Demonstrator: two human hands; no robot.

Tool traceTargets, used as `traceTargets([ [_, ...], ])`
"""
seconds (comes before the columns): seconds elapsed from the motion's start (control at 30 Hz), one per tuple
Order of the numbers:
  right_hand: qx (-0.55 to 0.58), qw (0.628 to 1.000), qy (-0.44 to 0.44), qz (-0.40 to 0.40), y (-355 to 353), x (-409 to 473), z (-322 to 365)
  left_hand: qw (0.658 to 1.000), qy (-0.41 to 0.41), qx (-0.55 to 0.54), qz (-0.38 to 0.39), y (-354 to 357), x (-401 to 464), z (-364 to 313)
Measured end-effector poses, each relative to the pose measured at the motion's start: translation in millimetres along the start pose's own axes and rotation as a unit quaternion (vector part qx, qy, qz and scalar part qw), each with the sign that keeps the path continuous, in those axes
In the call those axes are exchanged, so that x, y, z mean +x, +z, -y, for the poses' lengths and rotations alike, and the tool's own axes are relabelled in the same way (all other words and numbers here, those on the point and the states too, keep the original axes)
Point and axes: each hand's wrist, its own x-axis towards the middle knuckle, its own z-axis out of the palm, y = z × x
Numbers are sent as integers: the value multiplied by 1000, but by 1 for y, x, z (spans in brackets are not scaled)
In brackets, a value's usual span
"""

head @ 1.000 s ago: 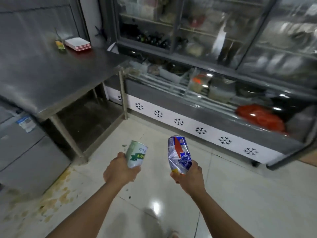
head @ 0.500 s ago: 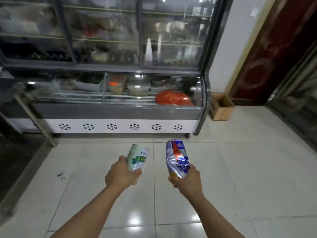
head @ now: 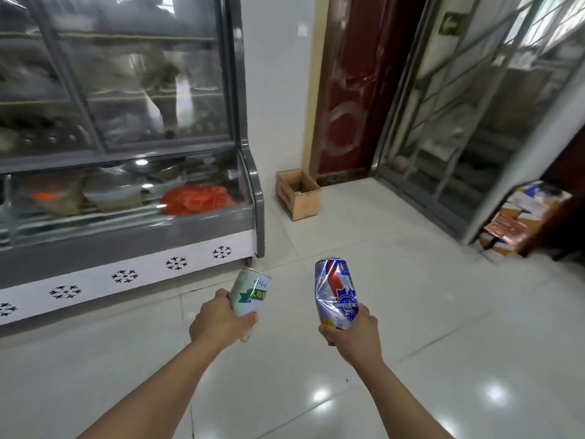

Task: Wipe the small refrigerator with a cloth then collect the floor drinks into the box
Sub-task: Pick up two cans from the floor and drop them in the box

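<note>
Drinks: two cans, both off the floor and in hand. Only one view, the head camera, so everything below comes from it.

Left hand [head: 221, 321] is wrapped round the lower half of a pale green can [head: 250, 293], fingers curled behind it, can tilted away and slightly right. Right hand [head: 351, 331] grips the bottom of a blue-and-silver can [head: 336, 296], near upright, body visibly dented and crumpled. Both are held low on the can and out in front at about the same height. Reads as a carry grip, one per hand to save a trip. Can't tell whether either is open or has liquid in it.

Target looks like the wooden box [head: 297, 196], open top, sitting on the floor [head: 411, 312] at the far wall, just beside the right end of the glass display fridge [head: 126, 201] and next to the red door [head: 357, 90]. Well apart from the hands. Box interior is mostly hidden from this angle.

My read: wiping step is over, collection is under way, and the cans need walking across and lowering in. The dented can may buckle further if squeezed.

Also there: stack of flattened cartons [head: 522, 220] by the metal gate, far right.
</note>
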Motion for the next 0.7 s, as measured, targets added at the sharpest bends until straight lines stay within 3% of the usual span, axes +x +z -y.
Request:
traceTargets([
  [0.3,-7,997,39,-71,-91,150,-19,997,63,-23,48,99,116,-145],
  [0.53,-14,989,69,-126,-165,270,-17,992,99,36,72,156,200,-272],
  [0.7,-1,989,75,-131,-202,361,-17,991,100,7,91,192,254,-348],
])
